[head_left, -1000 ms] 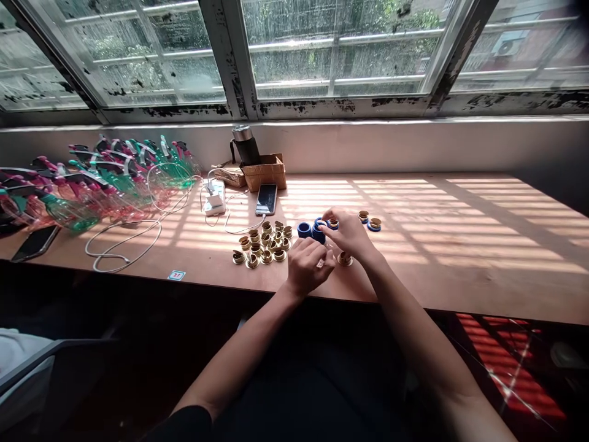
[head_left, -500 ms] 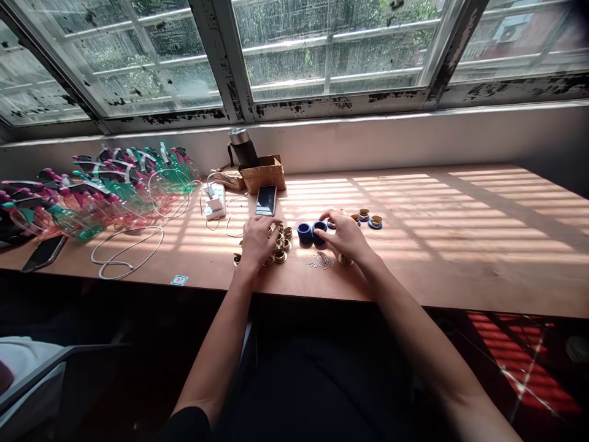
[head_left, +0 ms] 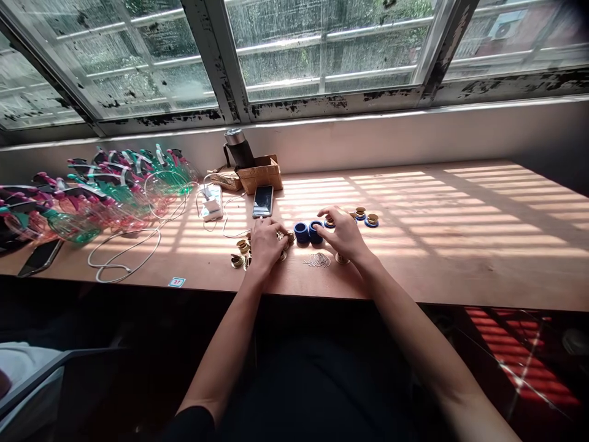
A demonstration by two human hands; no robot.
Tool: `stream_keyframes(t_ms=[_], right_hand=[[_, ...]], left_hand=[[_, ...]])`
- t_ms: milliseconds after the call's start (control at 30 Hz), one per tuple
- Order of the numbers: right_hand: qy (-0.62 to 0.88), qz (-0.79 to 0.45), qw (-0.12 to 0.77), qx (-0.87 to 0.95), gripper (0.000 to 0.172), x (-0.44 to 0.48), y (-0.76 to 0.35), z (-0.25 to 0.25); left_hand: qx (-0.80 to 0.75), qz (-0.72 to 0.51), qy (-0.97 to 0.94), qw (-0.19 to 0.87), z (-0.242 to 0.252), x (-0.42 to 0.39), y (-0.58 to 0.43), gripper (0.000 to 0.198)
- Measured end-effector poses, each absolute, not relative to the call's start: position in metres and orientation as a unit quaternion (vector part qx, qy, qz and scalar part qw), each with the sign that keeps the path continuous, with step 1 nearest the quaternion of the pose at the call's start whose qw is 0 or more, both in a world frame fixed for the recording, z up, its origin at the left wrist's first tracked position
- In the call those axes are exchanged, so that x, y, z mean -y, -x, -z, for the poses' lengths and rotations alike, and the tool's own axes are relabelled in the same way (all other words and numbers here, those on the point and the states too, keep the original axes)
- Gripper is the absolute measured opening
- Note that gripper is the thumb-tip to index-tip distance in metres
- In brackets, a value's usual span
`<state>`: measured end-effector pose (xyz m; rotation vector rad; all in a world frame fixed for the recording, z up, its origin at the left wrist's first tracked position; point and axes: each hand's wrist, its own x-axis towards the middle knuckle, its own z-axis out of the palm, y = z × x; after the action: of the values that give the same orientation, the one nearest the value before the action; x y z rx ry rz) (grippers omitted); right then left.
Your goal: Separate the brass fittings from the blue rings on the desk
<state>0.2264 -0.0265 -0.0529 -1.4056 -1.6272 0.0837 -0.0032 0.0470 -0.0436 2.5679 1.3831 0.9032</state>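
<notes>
My left hand is over a group of small brass-coloured round pieces, its fingers closed on one brass piece at the right side. Part of the group is hidden beneath that hand. Two stacks of blue rings stand side by side between the hands. At the right-hand stack, the thumb of my right hand reaches the rim, with the fingers curved and apart from it. Beyond that hand, several brass pieces sit on blue rings. Thin silvery rings lie in front of the stacks, beside another brass piece.
A phone lies behind my left hand, near a cardboard box and a dark flask. At left are a power strip, a white cable, many spray bottles and another phone. A numbered tag marks the table's front edge.
My left hand has shifted right across the brass pieces, uncovering some on its left, and its fingers have closed. My right hand stays by the blue stack. The view has shifted slightly.
</notes>
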Motion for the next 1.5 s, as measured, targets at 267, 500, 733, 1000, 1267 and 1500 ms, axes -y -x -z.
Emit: stream_keyframes(t_ms=[267,500,733,1000,1267,1500], right_hand=[[0.577,-0.039,0.489,0.653,0.019,0.03,-0.226,0.05],[0.582,-0.033,0.488,0.649,0.018,0.031,-0.225,0.049],[0.578,-0.027,0.494,0.648,0.018,0.031,-0.225,0.05],[0.58,-0.03,0.493,0.648,0.017,0.032,-0.225,0.049],[0.591,-0.036,0.487,0.642,0.018,0.032,-0.227,0.051],[0.605,-0.032,0.501,0.618,0.017,0.031,-0.228,0.05]], left_hand=[[-0.376,-0.334,-0.864,0.003,0.037,-0.048,0.009,0.012],[-0.345,-0.433,-0.831,-0.046,0.031,-0.049,0.017,0.017],[-0.313,-0.58,-0.748,0.079,0.023,-0.049,0.017,0.016],[-0.347,-0.509,-0.778,0.123,0.032,-0.054,0.013,0.01],[-0.417,-0.378,-0.811,0.163,0.054,-0.06,0.007,0.007],[-0.431,-0.361,-0.815,0.139,0.056,-0.063,0.006,0.008]])
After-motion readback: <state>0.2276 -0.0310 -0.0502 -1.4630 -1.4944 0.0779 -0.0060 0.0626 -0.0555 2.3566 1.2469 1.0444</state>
